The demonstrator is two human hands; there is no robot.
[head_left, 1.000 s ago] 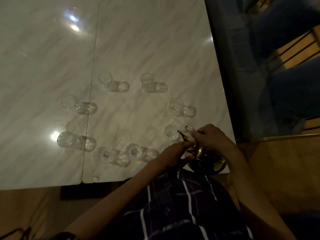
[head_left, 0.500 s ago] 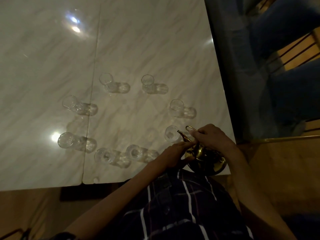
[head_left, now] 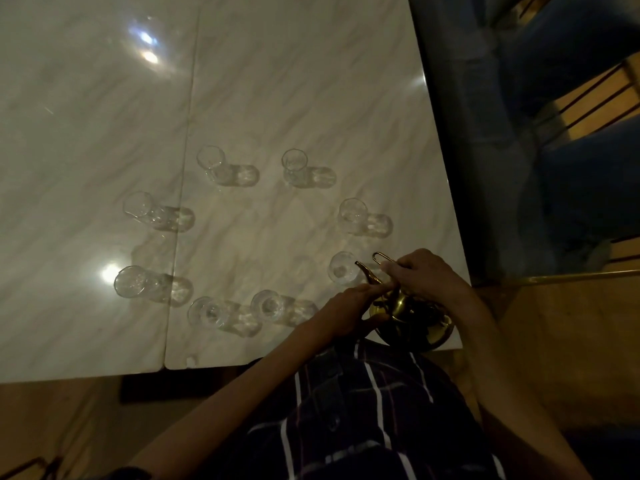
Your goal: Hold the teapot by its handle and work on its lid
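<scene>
A small brass teapot (head_left: 408, 313) stands at the near right corner of the white marble table (head_left: 277, 81). My right hand (head_left: 426, 275) grips its thin wire handle from above. My left hand (head_left: 346, 310) rests against the pot's left side, fingers stretched toward the lid. The curved spout points left at a clear glass (head_left: 341, 268) just beside it. Several other clear glasses stand in a ring, among them one (head_left: 268, 304) close to my left hand and one (head_left: 351, 214) farther back.
A seam (head_left: 183, 188) runs down the tabletop left of the ring. Blue upholstered seating (head_left: 554, 133) lies beyond the table's right edge. A wooden floor (head_left: 571, 341) shows at the right and near the bottom. My plaid shirt (head_left: 363, 410) fills the lower middle.
</scene>
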